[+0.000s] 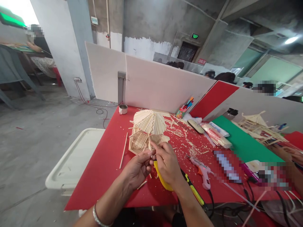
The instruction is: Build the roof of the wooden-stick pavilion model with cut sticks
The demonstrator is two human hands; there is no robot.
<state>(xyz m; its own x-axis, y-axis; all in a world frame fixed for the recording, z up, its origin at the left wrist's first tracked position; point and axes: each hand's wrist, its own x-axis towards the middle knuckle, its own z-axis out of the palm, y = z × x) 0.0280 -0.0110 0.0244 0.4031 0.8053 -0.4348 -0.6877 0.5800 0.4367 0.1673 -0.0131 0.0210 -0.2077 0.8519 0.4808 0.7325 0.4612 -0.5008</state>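
Near the front of a small pavilion model [151, 123] built of pale wooden sticks, my two hands meet. My left hand [139, 165] is closed, thumb and fingertips pinched together. Beside it my right hand [167, 160] is closed too, its index finger reaching to the model's front edge. Whatever lies between the fingertips is too small and covered to name. Under the right hand shows a curved yellow thing [163, 178], partly hidden. The model has a peaked stick roof over a railed base. A loose stick [123, 150] lies to its left.
Right of my hands lie a yellow-black cutter [195, 190] and a pink glue gun [203, 171]. Stick scraps litter the red table [99, 176]. A tape roll [123, 109], pen cup [180, 113] and bagged sticks [216, 135] stand around. Another person's hand [292, 154] is at far right.
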